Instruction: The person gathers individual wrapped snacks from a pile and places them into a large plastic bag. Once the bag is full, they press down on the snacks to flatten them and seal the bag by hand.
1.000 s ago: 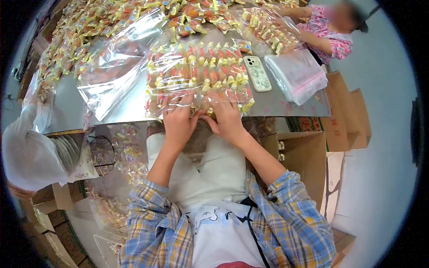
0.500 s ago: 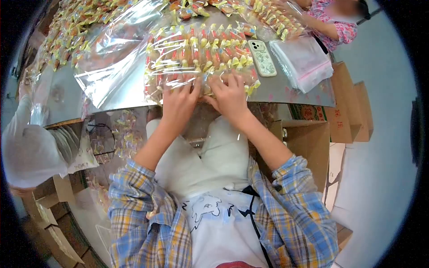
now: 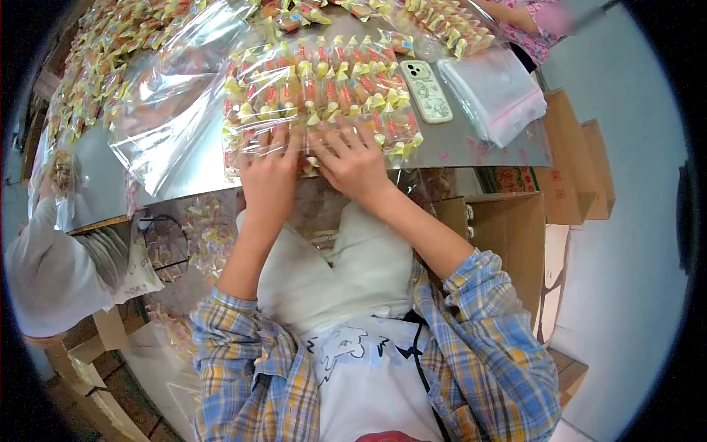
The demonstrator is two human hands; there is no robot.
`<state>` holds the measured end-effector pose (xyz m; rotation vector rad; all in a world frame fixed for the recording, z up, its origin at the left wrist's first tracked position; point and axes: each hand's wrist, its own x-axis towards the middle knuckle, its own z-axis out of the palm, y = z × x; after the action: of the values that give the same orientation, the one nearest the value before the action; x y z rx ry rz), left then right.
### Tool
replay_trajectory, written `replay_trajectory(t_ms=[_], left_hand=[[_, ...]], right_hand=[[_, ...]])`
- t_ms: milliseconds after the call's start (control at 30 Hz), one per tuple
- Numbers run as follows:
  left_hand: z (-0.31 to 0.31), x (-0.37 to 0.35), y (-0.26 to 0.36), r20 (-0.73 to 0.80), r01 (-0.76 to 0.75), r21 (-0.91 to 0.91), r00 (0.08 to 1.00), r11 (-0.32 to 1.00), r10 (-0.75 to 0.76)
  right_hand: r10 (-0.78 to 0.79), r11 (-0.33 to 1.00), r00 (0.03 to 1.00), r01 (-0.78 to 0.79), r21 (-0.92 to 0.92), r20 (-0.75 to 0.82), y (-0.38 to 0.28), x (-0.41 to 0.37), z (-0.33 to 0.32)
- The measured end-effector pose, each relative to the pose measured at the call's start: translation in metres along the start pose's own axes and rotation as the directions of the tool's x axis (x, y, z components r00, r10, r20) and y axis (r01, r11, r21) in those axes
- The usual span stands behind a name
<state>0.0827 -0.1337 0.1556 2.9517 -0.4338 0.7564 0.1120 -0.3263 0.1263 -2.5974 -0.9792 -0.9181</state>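
Observation:
A clear plastic bag (image 3: pixel 321 82) filled with rows of small wrapped snacks, with yellow twisted ends and red print, lies flat on the metal table (image 3: pixel 471 151) before me. My left hand (image 3: pixel 266 180) rests on the bag's near edge, left of its middle, fingers stretched out over the film. Beside it, my right hand (image 3: pixel 353 163) lies on the same near side with its fingers spread. Both palms face down, touching the plastic, and the thumbs are partly hidden. Rows of snacks show beyond my fingertips.
A patterned phone (image 3: pixel 427 92) and a stack of empty clear bags (image 3: pixel 497 99) lie to the right. Large clear film (image 3: pixel 173 121) and a heap of wrapped snacks (image 3: pixel 103 59) are at left. Cardboard boxes (image 3: pixel 508 228) stand below right. Co-workers sit at left and far right.
Both hands have shifted left along the bag's near edge, and the right fingers have spread over the film. At left, a co-worker's hand now shows with a small bundle.

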Motion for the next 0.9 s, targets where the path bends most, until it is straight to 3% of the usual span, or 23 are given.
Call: replay_trajectory(t_ms=[133,367,467,567,700,833,900], left_hand=[[0.009,-0.004,-0.008,-0.037,-0.021,-0.039,0.999,0.999,0.020],[0.021,0.008,-0.005,-0.103,-0.035,0.009,0.994,0.999,0.036],[-0.004,0.020,0.012,0.086,0.046,0.001,0.995,0.999,-0.046],[-0.010,0.027,0.025,0.106,0.059,0.037,0.992,0.998,-0.063],[0.013,0.024,0.028,0.058,0.007,0.004,0.998,1.000,-0.007],[0.023,0.032,0.037,0.062,-0.028,-0.020,0.998,0.999,0.029],[0.013,0.039,0.039,0.161,-0.020,-0.029,0.987,0.999,0.025]], right_hand=[[0.002,1.000,0.999,-0.002,-0.009,-0.039,0.008,0.002,0.010],[0.032,0.998,0.998,-0.029,-0.047,0.059,0.018,0.019,0.018],[0.048,0.997,0.984,-0.057,0.050,0.174,0.014,0.022,-0.011],[0.049,0.994,0.967,-0.070,0.078,0.251,0.021,0.009,-0.042],[0.131,0.988,0.970,-0.111,-0.106,0.204,0.045,-0.009,-0.043],[0.164,0.986,0.971,-0.168,0.009,0.173,0.049,-0.008,-0.035],[0.164,0.983,0.972,-0.176,0.058,0.170,0.055,-0.007,-0.031]])
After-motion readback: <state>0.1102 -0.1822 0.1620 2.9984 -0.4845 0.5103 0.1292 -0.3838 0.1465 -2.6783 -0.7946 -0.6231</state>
